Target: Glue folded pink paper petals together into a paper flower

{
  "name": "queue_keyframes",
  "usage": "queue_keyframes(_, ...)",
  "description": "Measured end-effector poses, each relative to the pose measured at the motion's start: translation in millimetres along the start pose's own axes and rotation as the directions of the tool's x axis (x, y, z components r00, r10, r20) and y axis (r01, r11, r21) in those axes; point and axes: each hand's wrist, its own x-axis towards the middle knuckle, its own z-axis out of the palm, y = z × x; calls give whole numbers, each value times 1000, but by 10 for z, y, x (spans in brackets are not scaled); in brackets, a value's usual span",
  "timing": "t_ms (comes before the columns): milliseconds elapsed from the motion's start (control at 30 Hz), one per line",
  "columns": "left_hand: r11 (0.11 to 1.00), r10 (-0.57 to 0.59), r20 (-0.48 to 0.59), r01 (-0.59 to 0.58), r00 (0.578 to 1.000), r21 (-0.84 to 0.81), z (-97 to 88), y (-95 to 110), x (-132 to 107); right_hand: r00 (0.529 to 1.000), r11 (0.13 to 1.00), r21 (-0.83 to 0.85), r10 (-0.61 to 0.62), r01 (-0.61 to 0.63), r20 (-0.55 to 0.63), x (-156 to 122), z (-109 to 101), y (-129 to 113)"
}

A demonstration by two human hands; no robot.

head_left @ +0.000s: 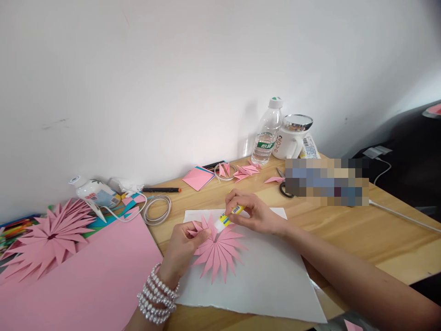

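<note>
A pink folded-paper flower (220, 255) with many pointed petals lies over a white paper sheet (268, 285). At its upper left, my left hand (188, 243) pinches some petals between thumb and fingers. My right hand (253, 211) grips a yellow and white glue stick (224, 221), tilted so its white end meets or nearly meets the flower near the middle; whether it touches I cannot tell. A pearl bracelet (156, 294) wraps my left wrist.
A second pink paper flower (51, 239) and a large pink sheet (93, 276) lie at left. Behind are a white bottle (99, 191), a coiled cable (157, 210), a marker (161, 189), pink squares (198, 178), folded pieces (246, 171), a water bottle (266, 138), a mug (291, 140) and scissors (285, 189).
</note>
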Motion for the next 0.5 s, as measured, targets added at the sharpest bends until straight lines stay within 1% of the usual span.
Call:
queue_keyframes(233, 1000, 1, -10, -1, 1000, -13, -1, 15, -6, 997, 996, 31, 79, -79, 18, 9, 13, 71)
queue_keyframes(400, 1000, 0, -12, 0, 1000, -12, 4, 19, -11, 986, 984, 58, 166, -167, 14, 9, 12, 104)
queue_keyframes(500, 1000, -11, -16, 10, 1000, -16, 7, 15, -9, 985, 984, 44, 170, -171, 28, 12, 10, 104)
